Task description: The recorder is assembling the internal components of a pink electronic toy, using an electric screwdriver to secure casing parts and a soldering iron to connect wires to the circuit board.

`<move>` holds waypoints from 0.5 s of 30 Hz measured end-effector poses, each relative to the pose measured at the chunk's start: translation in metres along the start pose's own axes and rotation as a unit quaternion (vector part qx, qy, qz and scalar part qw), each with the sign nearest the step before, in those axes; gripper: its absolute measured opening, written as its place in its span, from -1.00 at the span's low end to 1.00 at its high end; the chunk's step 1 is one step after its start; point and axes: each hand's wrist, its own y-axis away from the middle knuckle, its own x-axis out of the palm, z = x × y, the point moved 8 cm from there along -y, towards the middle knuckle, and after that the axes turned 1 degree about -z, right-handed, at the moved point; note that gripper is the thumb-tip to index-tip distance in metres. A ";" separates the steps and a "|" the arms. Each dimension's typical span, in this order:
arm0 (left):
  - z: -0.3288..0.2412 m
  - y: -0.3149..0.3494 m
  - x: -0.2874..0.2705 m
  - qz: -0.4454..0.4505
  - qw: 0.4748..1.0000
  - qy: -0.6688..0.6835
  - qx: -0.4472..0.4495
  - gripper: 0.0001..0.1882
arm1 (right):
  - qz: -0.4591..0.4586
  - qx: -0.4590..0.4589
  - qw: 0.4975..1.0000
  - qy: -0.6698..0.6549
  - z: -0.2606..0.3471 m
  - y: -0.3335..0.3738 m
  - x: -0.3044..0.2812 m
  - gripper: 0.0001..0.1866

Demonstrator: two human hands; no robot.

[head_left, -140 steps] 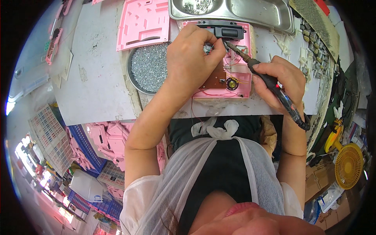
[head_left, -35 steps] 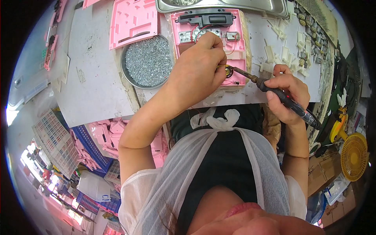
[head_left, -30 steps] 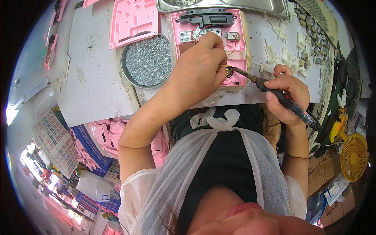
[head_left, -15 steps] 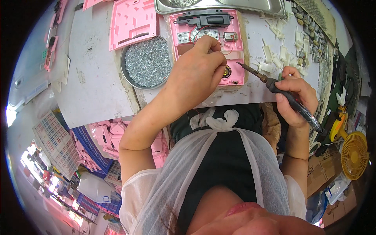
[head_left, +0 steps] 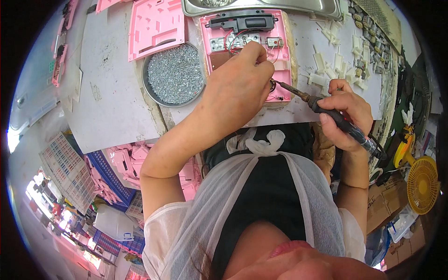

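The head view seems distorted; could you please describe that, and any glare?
Head view: straight edges bow toward the dark fisheye rim; bright areas at lower left are washed out; the metal tray shows a sheen; the soldering iron in the right hand looks fairly sharp.

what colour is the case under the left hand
The case is pink; the head view shows it best.

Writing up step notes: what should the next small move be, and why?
Probably settle the soldering iron's tip gently at the speaker's edge, left hand steady. The right hand grips the handle, and the tip already points there; contact is too small to tell. The left hand's thumb side sits close by over the pink case, so a small motion seems safest.
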 end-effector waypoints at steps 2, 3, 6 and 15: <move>0.000 0.000 0.001 -0.001 1.000 -0.003 0.004 -0.87 | 0.007 0.010 1.000 -0.003 -0.001 -0.001 0.001 -0.79; 0.000 0.000 0.001 -0.001 1.000 -0.003 0.004 -0.86 | 0.010 0.015 1.000 -0.004 -0.002 -0.001 0.002 -0.79; -0.002 -0.001 0.001 -0.002 1.000 -0.008 0.005 -0.86 | 0.020 0.014 1.000 0.005 -0.002 -0.002 0.003 -0.78; -0.004 0.001 0.002 -0.024 0.999 -0.023 0.018 -0.87 | 0.015 0.014 1.000 -0.002 0.002 -0.002 0.003 -0.77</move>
